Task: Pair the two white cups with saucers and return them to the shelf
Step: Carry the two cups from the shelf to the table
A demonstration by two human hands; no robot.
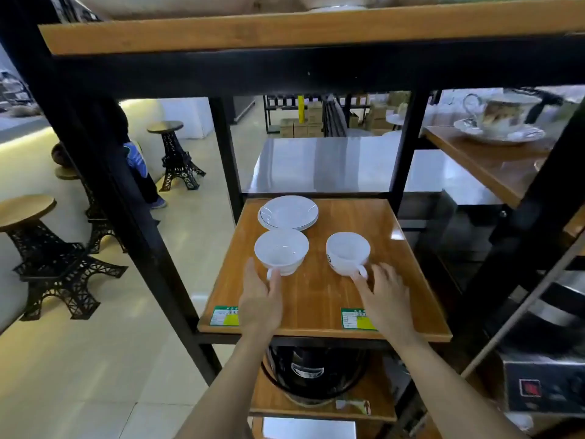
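a: where are your hands?
b: your left hand [260,304] lies palm down, fingers loose at the left cup [281,251] handle, gripping nothing. your right hand [386,297] is spread open, fingertip touching the right cup [347,253] handle.
a: the saucers [288,212]?
b: stacked behind the left cup, on the shelf [319,299].

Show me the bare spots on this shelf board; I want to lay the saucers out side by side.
The shelf board is bare behind the right cup, beside the stacked saucers, and along its right edge. The strip between both hands is also free. The left side is crowded: the left cup sits right in front of the saucers.
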